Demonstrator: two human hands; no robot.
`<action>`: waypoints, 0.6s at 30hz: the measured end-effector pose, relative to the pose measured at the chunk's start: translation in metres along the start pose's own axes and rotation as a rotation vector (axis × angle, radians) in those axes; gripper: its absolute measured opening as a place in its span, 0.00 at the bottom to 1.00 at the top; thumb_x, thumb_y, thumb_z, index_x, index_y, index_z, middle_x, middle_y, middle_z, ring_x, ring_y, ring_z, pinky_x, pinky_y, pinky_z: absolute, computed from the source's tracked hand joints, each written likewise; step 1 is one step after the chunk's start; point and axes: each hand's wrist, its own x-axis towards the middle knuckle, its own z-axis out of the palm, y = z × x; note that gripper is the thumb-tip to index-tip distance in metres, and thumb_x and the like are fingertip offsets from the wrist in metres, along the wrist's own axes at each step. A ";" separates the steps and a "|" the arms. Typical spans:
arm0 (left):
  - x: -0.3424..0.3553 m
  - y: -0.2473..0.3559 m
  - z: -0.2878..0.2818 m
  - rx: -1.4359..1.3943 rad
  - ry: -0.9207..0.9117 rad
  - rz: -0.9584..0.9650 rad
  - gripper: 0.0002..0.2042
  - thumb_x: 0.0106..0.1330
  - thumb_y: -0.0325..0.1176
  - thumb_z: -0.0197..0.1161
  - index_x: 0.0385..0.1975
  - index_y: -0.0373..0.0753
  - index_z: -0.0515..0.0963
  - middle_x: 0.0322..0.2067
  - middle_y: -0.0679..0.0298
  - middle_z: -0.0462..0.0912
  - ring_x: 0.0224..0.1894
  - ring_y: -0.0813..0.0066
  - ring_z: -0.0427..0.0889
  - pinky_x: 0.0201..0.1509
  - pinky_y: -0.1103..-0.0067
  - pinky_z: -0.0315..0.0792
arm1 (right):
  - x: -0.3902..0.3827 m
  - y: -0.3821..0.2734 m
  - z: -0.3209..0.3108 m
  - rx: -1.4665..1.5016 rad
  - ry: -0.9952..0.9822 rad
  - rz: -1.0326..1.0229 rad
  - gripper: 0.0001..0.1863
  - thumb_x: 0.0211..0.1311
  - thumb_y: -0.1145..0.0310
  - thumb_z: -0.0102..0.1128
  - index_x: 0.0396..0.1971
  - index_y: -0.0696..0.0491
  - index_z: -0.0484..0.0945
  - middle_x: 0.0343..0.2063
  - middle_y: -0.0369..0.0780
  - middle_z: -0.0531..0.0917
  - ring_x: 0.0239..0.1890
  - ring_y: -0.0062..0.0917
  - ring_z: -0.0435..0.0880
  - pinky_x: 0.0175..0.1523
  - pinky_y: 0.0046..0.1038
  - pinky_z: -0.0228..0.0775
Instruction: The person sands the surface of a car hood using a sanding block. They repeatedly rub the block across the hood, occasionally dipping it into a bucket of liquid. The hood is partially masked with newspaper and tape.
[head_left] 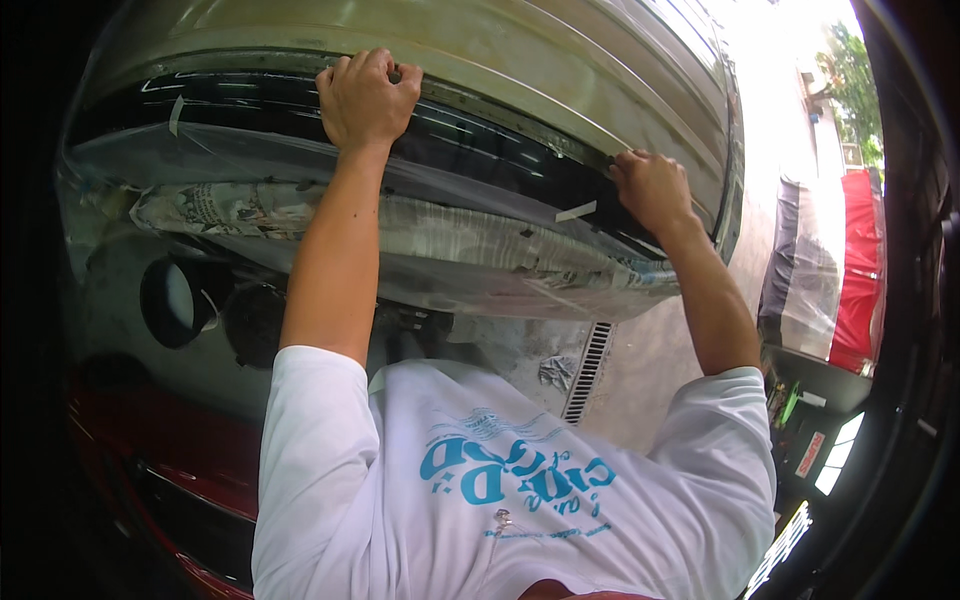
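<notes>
Both my arms reach forward to the edge of a vehicle's ribbed, tan roof (480,45). My left hand (368,105) is closed, its fingers curled down at the roof edge above a glossy black panel (470,135). A small dark bit shows by its index finger, too little to name. Farther right along the same edge, my right hand (655,192) is closed too, thumb and fingers pinched together at the dark seam (560,140). Whatever it holds, if anything, is hidden. Below the black panel hang clear plastic film (280,150) and newspaper (450,225), with strips of pale tape (576,212).
A dark red car (190,480) stands at the lower left, near a round black duct-like object (170,300). A floor drain grate (590,370) runs beneath me, with crumpled plastic (556,372) beside it. On the right hangs a red and grey cover (855,270).
</notes>
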 end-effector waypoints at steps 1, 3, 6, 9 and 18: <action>0.004 -0.001 0.002 0.008 0.012 0.001 0.12 0.62 0.44 0.62 0.24 0.42 0.81 0.30 0.66 0.87 0.40 0.62 0.82 0.57 0.66 0.68 | 0.020 0.008 -0.016 0.009 -0.090 -0.033 0.10 0.64 0.62 0.67 0.34 0.54 0.87 0.33 0.46 0.90 0.38 0.45 0.90 0.47 0.44 0.82; 0.000 0.006 -0.002 -0.005 0.012 0.028 0.13 0.63 0.45 0.62 0.24 0.42 0.81 0.30 0.66 0.87 0.41 0.62 0.82 0.58 0.66 0.68 | 0.031 0.032 -0.020 0.161 -0.278 -0.036 0.09 0.61 0.64 0.70 0.34 0.54 0.89 0.33 0.47 0.90 0.37 0.44 0.90 0.47 0.41 0.82; 0.003 0.008 0.000 -0.040 -0.014 0.018 0.14 0.63 0.46 0.63 0.23 0.42 0.81 0.30 0.67 0.85 0.40 0.62 0.81 0.59 0.67 0.68 | 0.065 0.064 -0.033 0.415 -0.340 -0.055 0.10 0.56 0.65 0.73 0.34 0.55 0.90 0.32 0.47 0.90 0.36 0.44 0.89 0.47 0.40 0.82; 0.005 -0.002 0.001 -0.005 -0.017 -0.005 0.13 0.63 0.45 0.62 0.25 0.42 0.82 0.30 0.66 0.86 0.40 0.63 0.81 0.59 0.67 0.67 | 0.032 0.042 -0.018 0.324 -0.117 -0.001 0.11 0.58 0.62 0.72 0.37 0.52 0.90 0.34 0.48 0.90 0.37 0.47 0.89 0.49 0.43 0.81; 0.012 0.005 0.005 -0.033 0.034 0.042 0.12 0.63 0.44 0.63 0.26 0.42 0.83 0.32 0.66 0.87 0.41 0.63 0.82 0.57 0.67 0.70 | 0.009 -0.001 -0.008 -0.049 -0.022 0.066 0.11 0.67 0.60 0.65 0.36 0.52 0.86 0.34 0.48 0.89 0.39 0.48 0.89 0.47 0.48 0.81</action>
